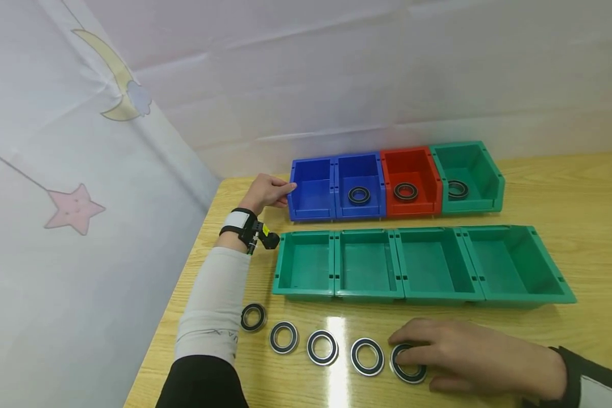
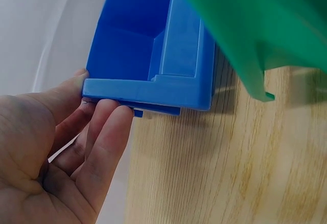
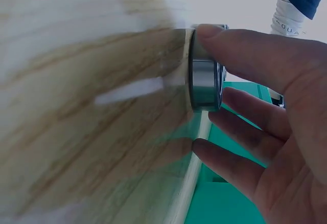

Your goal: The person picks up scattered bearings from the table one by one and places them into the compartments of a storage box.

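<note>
The right hand's point(image 1: 451, 352) thumb and fingers pinch a black-and-silver metal ring bearing point(image 3: 205, 86), at the right end of a row with four similar bearings point(image 1: 310, 349) on the wood-grain table point(image 1: 591, 232). The left hand point(image 1: 266, 190) pinches the edge of the leftmost blue plastic bin point(image 1: 311, 215). Beyond the bearings stand four joined green plastic bins point(image 1: 368, 294).
</note>
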{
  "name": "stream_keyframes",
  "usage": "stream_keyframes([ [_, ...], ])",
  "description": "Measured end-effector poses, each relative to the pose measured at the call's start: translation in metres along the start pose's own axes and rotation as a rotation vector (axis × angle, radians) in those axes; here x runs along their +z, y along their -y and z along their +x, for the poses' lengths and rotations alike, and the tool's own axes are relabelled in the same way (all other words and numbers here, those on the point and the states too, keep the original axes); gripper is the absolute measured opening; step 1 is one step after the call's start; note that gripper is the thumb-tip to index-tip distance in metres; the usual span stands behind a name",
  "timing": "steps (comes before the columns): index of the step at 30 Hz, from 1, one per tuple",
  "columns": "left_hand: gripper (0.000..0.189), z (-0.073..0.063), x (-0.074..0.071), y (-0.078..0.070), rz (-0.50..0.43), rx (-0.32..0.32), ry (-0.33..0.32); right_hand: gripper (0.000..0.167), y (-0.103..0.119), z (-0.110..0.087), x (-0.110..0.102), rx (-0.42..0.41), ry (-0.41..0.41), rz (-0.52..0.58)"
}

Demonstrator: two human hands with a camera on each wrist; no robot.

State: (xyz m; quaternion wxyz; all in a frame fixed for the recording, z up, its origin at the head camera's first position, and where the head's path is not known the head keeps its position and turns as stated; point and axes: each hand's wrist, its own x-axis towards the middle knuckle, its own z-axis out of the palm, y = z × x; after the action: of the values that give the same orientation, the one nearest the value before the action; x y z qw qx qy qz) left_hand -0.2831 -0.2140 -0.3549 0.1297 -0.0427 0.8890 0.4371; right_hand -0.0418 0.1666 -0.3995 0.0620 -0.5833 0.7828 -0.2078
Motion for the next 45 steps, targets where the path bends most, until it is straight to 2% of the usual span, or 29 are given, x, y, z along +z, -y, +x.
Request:
stream_keyframes([
  [14, 0.042, 0.0, 0.001, 0.001, -0.003, 0.0, -0.003, 0.055, 0.0, 0.002, 0.0, -0.011, 0.006, 0.017],
  [24, 0.041, 0.0, 0.0, -0.001, 0.002, -0.001, -0.006, 0.051, 0.002, 0.006, 0.001, -0.032, -0.024, 0.024],
  [32, 0.041, 0.002, 0.001, 0.001, 0.001, -0.009, -0.007, 0.049, 0.002, 0.01, 0.005, -0.081, -0.063, 0.054],
  [38, 0.041, 0.003, 0.001, 0.002, -0.003, -0.01, -0.006, 0.044, -0.001, 0.012, 0.006, -0.121, -0.086, 0.031],
  [45, 0.04, 0.001, 0.001, 0.002, -0.011, -0.006, -0.009, 0.038, -0.002, 0.013, 0.006, -0.13, -0.08, 0.025],
])
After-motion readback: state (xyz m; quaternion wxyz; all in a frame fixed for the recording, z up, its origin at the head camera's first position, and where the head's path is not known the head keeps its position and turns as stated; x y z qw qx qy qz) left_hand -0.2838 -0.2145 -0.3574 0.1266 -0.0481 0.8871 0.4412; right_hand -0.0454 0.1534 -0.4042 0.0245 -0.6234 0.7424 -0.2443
